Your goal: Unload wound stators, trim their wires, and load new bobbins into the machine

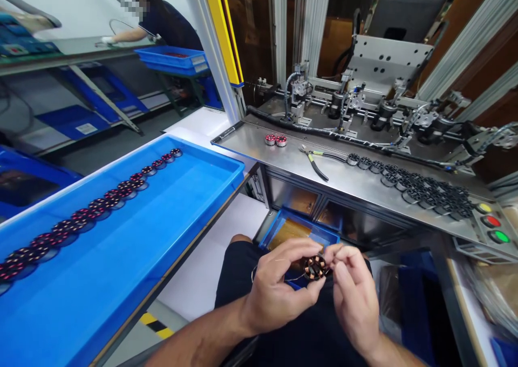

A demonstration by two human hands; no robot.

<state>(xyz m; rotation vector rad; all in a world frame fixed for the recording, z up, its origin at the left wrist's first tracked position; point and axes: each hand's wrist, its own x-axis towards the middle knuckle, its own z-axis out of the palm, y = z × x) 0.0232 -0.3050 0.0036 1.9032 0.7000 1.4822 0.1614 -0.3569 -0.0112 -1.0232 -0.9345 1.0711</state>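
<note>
My left hand [279,283] is closed around the rim of a small round motor stator [314,268], its copper windings facing up toward me. Thin loose copper wire [295,278] sticks out on the stator's left side. My right hand [354,289] is at the stator's right edge, thumb and fingers pinched together on what looks like a fine wire end, mostly hidden by the fingertips. Both hands are above my lap. On the metal bench lie cutting pliers [318,162] with black and green handles, beside two stators with red tops [275,140].
A long blue tray [162,226] on the left holds a row of wound stators [97,208]. Several dark stators [429,189] crowd the bench's right part, near push buttons [492,221]. Behind stands a machine [384,108]. A blue bin [279,226] sits below. A co-worker [165,21] is at the back left.
</note>
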